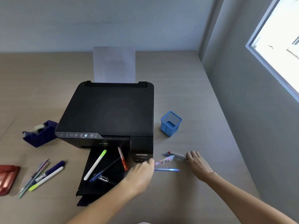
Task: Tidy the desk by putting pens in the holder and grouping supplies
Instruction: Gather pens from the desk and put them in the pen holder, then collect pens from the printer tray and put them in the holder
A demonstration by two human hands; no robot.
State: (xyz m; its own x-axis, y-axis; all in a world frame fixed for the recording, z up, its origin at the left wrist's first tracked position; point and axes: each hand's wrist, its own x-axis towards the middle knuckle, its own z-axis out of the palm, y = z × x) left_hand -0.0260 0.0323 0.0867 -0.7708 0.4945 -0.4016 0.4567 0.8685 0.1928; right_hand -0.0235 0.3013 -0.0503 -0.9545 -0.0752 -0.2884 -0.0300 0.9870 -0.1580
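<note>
Blurred left hand (142,172) grip unclear | right hand (196,160) grips pens (177,155) | stapler (7,178) cropped

1 printer (106,110), centre. 1 blue mesh holder (171,123) at 3 o'clock of it. 1 tape dispenser (39,135) at 9 o'clock. 1 red case (7,178) far left. On the output tray (90,189): 4 pens. Left cluster (42,175): roughly 5 pens, blurred. Right group (169,160): about 4 pens. 2 hands.

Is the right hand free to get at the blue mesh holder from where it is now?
Probably yes: the right hand sits just in front of the holder, with only bare desk between them.
</note>
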